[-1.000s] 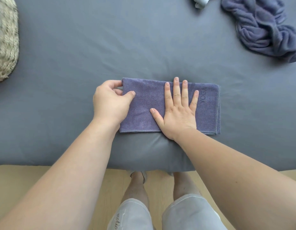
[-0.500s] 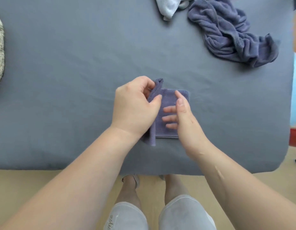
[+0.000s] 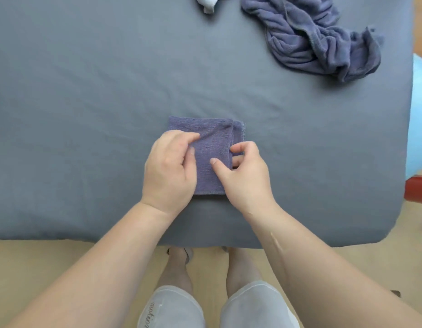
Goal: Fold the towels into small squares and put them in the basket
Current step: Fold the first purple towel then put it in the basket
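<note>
Looking down from my head, a small folded purple towel [image 3: 212, 150] lies flat on a grey sheet-covered surface [image 3: 87, 110], near its front edge and straight before me. The top layer stops just short of the right side, so a narrow strip of the stitched lower layer shows there. My left hand [image 3: 168, 171] rests on the towel's left part and hides that side; the fingers are bent, forefinger and thumb tips on the cloth, and I cannot tell whether they pinch it or only press. My right hand [image 3: 245, 176] covers the towel's lower right corner, with the thumb on top of the cloth and curled fingers hooked round the right edge of the top layer, pinching it. Well apart, at the far right of the surface, a darker blue-grey towel [image 3: 319, 39] lies in a crumpled heap, and near it a white cloth [image 3: 208, 2] is cut off by the top of the frame. Past the right edge are a pale blue rounded object [image 3: 420, 114] and something red [image 3: 418, 189]. Below are a light wooden floor [image 3: 39, 268] and my legs in pale shorts [image 3: 172, 308].
</note>
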`<state>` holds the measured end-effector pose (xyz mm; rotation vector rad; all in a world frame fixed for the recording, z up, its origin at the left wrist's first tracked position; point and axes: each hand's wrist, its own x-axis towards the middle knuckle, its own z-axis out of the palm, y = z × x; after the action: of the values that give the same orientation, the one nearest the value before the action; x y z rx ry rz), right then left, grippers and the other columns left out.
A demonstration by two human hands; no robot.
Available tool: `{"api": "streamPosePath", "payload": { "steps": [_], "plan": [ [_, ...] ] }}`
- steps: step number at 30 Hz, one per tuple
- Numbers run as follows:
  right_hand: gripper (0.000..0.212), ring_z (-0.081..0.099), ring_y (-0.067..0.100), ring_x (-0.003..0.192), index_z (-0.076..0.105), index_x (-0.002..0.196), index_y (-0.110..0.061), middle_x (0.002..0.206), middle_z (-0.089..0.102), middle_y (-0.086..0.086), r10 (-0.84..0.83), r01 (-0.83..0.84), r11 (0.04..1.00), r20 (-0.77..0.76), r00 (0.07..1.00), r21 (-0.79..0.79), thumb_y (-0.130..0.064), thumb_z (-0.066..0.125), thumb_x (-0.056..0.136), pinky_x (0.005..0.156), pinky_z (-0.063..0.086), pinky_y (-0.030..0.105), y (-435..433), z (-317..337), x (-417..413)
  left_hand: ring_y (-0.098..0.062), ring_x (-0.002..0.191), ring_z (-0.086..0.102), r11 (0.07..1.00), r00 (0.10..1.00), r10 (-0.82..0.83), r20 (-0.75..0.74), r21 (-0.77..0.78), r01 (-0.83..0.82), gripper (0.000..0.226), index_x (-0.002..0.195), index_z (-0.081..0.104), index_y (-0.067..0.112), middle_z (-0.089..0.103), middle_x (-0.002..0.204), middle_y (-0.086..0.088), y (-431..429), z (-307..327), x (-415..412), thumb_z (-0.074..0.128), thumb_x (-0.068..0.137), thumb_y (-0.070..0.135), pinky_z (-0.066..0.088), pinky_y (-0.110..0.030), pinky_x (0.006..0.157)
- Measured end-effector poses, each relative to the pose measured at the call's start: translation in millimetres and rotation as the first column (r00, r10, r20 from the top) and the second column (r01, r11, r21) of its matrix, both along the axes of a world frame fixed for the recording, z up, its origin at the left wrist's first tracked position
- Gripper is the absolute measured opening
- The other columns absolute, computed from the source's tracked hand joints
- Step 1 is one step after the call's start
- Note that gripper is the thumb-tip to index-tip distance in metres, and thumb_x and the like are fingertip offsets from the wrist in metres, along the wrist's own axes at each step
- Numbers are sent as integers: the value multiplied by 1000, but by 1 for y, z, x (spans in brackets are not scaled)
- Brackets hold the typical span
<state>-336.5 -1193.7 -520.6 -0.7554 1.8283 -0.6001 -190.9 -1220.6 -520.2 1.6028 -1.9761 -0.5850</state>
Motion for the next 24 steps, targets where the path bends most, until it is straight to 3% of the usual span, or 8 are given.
{"api": "streamPosePath", "payload": {
  "steps": [3, 8, 11, 16, 20, 22, 24],
  "plan": [
    [26, 61, 5, 77, 58, 98, -26, 84, 63, -10, 4, -3, 1000, -82, 997, 17, -40, 77, 85, 64, 44, 17, -4, -7, 1, -31, 121, 53, 999, 991, -33, 132, -13, 35, 36, 127, 62, 5, 60, 130, -13, 9, -11, 10, 56, 92, 11, 40, -41, 107],
    [16, 57, 6, 69, 61, 81, -22, 75, 62, -10, -11, 6, 997, -74, 997, -73, -29, 74, 87, 63, 46, 18, -7, -4, -3, -30, 151, 19, 984, 916, -151, 371, 141, 105, 61, 153, 37, 14, 27, 163, -7, 9, -17, 7, 44, 98, 42, 10, -59, 120],
    [16, 59, 9, 67, 61, 80, -23, 74, 64, -8, -42, 32, 992, -76, 996, -125, -26, 75, 86, 65, 52, 25, -7, 4, -13, -27, 154, 2, 963, 851, -241, 467, 226, 149, 74, 158, 20, 17, 9, 167, -3, 7, -18, 0, 32, 98, 57, -1, -61, 119],
    [19, 67, 13, 72, 55, 88, -28, 79, 69, -3, -47, 43, 998, -80, 996, -56, -24, 73, 87, 66, 55, 31, -3, -3, -28, -25, 154, -11, 941, 760, -305, 574, 305, 147, 86, 160, 5, 18, -7, 168, -2, 7, -28, -11, 17, 93, 70, -4, -63, 119],
    [25, 60, 8, 68, 51, 91, -25, 79, 62, -8, 45, -51, 998, -193, 980, -26, -25, 76, 86, 65, 48, 22, 0, -11, -31, -26, 153, -14, 932, 716, -333, 614, 332, 148, 93, 160, -1, 18, -13, 167, -5, 8, -42, -9, 14, 89, 77, -2, -66, 118],
    [27, 60, 14, 78, 52, 96, -24, 92, 60, -7, 102, -150, 982, -348, 932, -112, -24, 75, 84, 74, 51, 31, 1, -13, -31, -27, 153, -15, 926, 704, -346, 620, 347, 149, 99, 159, -4, 17, -14, 167, -6, 7, -46, -9, 15, 86, 81, -2, -66, 118],
    [31, 58, 24, 98, 58, 109, -19, 111, 58, 1, 156, -359, 896, -571, 806, -261, -25, 73, 82, 86, 49, 42, 3, -12, -26, -27, 152, -19, 919, 710, -352, 611, 369, 138, 103, 159, -7, 18, -19, 166, -5, 6, -46, -11, 13, 82, 84, -7, -66, 117]
  ]
}}
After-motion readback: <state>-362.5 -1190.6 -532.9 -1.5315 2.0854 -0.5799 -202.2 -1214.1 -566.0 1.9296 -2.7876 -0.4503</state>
